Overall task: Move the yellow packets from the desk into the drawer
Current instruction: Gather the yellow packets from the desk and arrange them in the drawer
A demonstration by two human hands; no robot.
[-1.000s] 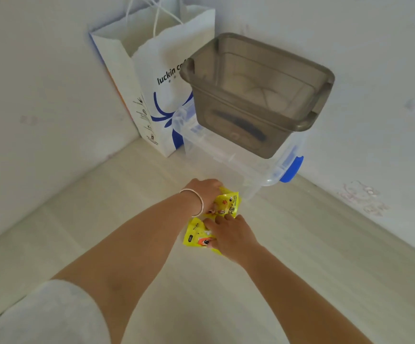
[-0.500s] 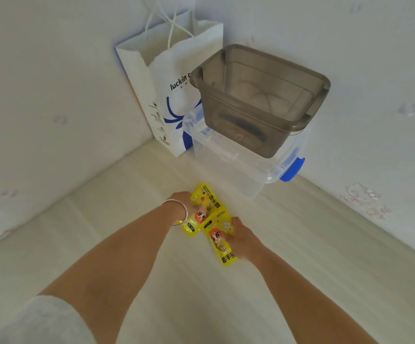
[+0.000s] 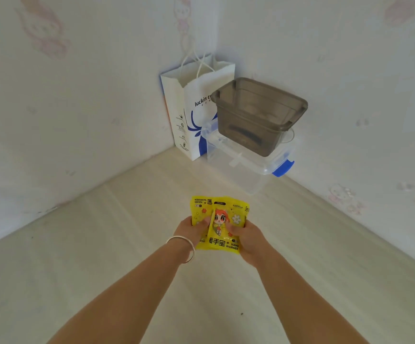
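A small stack of yellow packets [image 3: 220, 220] with a cartoon figure and "HAND WARMER" print is held up above the pale wooden desk [image 3: 102, 256]. My left hand [image 3: 189, 229], with a silver bangle on its wrist, grips the stack's left side. On the right side my right hand [image 3: 249, 235] grips the same packets. No drawer is in view.
In the far corner a grey plastic bin [image 3: 258, 120] sits on a clear lidded box with blue clips [image 3: 248, 165]. A white and blue paper bag [image 3: 191, 110] stands to their left. White walls close the desk on the left and right.
Both hands gathered the yellow packets off the desk into one stack and drew it nearer to me. The view has pulled back from the corner.
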